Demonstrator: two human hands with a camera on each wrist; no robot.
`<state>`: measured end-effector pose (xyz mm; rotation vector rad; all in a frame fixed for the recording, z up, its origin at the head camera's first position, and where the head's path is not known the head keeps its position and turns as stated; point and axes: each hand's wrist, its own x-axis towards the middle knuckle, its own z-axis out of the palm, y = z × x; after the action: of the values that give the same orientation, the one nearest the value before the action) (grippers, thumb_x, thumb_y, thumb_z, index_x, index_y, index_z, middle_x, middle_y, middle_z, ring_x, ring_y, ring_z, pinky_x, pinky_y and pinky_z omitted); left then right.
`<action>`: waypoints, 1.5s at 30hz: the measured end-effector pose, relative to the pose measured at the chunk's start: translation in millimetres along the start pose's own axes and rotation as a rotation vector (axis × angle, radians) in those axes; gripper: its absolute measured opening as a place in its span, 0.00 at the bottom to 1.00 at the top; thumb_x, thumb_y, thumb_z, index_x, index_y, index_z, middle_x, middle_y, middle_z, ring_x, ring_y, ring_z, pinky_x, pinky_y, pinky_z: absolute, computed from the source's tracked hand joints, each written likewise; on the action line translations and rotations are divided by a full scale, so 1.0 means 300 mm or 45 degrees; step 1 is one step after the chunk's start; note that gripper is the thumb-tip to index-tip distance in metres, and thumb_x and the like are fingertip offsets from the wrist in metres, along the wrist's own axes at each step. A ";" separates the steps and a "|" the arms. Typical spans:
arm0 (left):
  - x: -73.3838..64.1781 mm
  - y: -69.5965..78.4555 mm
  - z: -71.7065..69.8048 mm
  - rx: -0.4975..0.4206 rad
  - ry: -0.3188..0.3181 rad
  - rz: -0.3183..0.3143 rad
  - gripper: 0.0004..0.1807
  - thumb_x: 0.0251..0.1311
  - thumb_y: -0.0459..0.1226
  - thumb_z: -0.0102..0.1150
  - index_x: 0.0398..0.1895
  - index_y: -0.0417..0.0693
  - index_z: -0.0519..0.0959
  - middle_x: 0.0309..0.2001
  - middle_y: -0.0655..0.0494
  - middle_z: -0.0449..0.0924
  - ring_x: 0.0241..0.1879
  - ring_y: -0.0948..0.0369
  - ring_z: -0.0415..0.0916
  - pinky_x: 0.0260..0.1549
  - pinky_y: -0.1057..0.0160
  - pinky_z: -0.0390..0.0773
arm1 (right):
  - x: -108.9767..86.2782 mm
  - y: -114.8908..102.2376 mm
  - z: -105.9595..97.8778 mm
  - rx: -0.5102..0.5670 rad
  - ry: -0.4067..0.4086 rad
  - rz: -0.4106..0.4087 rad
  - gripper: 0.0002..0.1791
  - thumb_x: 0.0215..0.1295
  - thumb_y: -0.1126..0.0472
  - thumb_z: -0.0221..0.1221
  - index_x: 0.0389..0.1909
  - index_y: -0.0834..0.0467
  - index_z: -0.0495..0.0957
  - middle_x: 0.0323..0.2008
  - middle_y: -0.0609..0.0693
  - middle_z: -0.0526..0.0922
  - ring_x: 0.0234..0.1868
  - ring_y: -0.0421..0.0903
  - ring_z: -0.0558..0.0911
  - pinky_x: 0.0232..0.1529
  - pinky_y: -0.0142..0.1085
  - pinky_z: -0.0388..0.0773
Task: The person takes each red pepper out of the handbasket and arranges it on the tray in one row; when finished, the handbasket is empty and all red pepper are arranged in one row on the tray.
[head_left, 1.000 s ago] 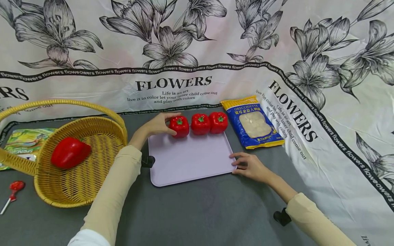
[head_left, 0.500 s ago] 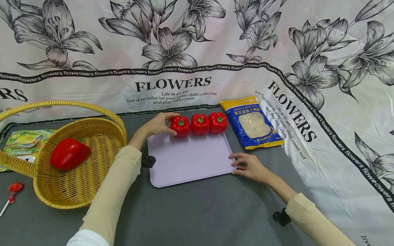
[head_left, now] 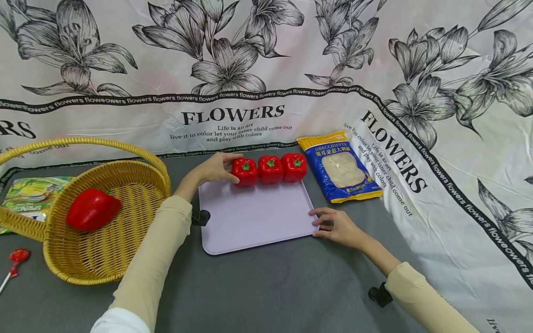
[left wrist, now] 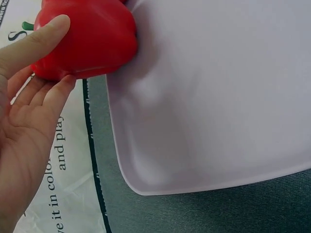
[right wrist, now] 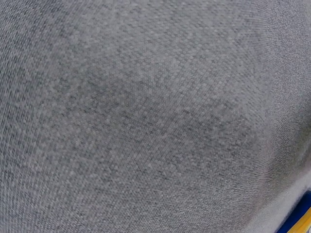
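Note:
In the head view, three red bell peppers line the far edge of a pale lilac tray (head_left: 258, 222). My left hand (head_left: 213, 167) holds the leftmost bell pepper (head_left: 244, 173) between thumb and fingers. The left wrist view shows the thumb on the side of this pepper (left wrist: 92, 41) and the fingertips beneath it. Right up against it stands the middle bell pepper (head_left: 270, 169), with the right bell pepper (head_left: 294, 167) beside that. My right hand (head_left: 339, 226) grips the tray's right edge near the front corner, fingers bent at the rim. The right wrist view has only grey cloth and a bit of packaging.
A wicker basket (head_left: 141, 217) with a tall handle stands on the left, a larger red pepper (head_left: 92, 209) inside. Behind it lies a green-yellow packet (head_left: 35, 194). A red lollipop (head_left: 18, 256) lies at far left. A blue orecchiette bag (head_left: 341, 169) lies right of the tray.
My left hand has slid the leftmost bell pepper slightly right, closing the small gap to the middle one. My right hand has stayed at the tray's edge.

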<state>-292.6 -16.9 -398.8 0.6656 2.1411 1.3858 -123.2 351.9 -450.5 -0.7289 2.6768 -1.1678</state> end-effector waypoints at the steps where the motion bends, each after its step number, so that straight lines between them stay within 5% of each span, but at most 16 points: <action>1: 0.000 0.002 -0.001 0.005 -0.002 -0.002 0.44 0.48 0.22 0.67 0.71 0.34 0.58 0.71 0.41 0.56 0.71 0.49 0.53 0.66 0.54 0.60 | 0.000 0.001 0.000 -0.001 0.002 -0.004 0.11 0.51 0.67 0.71 0.37 0.63 0.85 0.54 0.59 0.78 0.53 0.55 0.77 0.43 0.37 0.81; 24: -0.014 0.010 -0.002 0.005 -0.030 0.001 0.46 0.46 0.20 0.67 0.71 0.32 0.56 0.72 0.40 0.52 0.72 0.48 0.48 0.66 0.55 0.59 | -0.010 0.008 0.011 -0.005 0.023 -0.020 0.11 0.52 0.65 0.70 0.37 0.63 0.85 0.53 0.59 0.79 0.49 0.55 0.79 0.43 0.38 0.81; 32: -0.014 0.003 -0.025 0.053 -0.017 0.019 0.44 0.48 0.23 0.66 0.71 0.38 0.59 0.72 0.42 0.56 0.72 0.48 0.51 0.67 0.50 0.56 | -0.006 0.004 0.007 -0.007 0.040 -0.017 0.10 0.52 0.66 0.71 0.36 0.63 0.85 0.53 0.60 0.79 0.50 0.55 0.79 0.43 0.36 0.81; 37: -0.042 0.026 -0.035 0.082 0.072 -0.036 0.43 0.50 0.26 0.67 0.71 0.40 0.60 0.72 0.44 0.56 0.72 0.48 0.51 0.67 0.50 0.58 | -0.004 -0.001 0.005 -0.006 0.034 0.014 0.11 0.52 0.66 0.71 0.37 0.63 0.85 0.54 0.59 0.79 0.51 0.55 0.79 0.43 0.36 0.81; 45: -0.101 0.049 -0.034 -0.110 0.283 -0.013 0.38 0.53 0.28 0.68 0.68 0.41 0.65 0.69 0.48 0.64 0.69 0.51 0.59 0.64 0.54 0.64 | -0.005 0.009 0.010 0.003 0.036 0.023 0.11 0.51 0.66 0.71 0.36 0.63 0.85 0.53 0.58 0.79 0.51 0.54 0.79 0.43 0.36 0.81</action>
<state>-274.4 -37.7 -377.4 0.4862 2.2333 1.6014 -121.9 352.4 -454.6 -0.6917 2.6986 -1.1851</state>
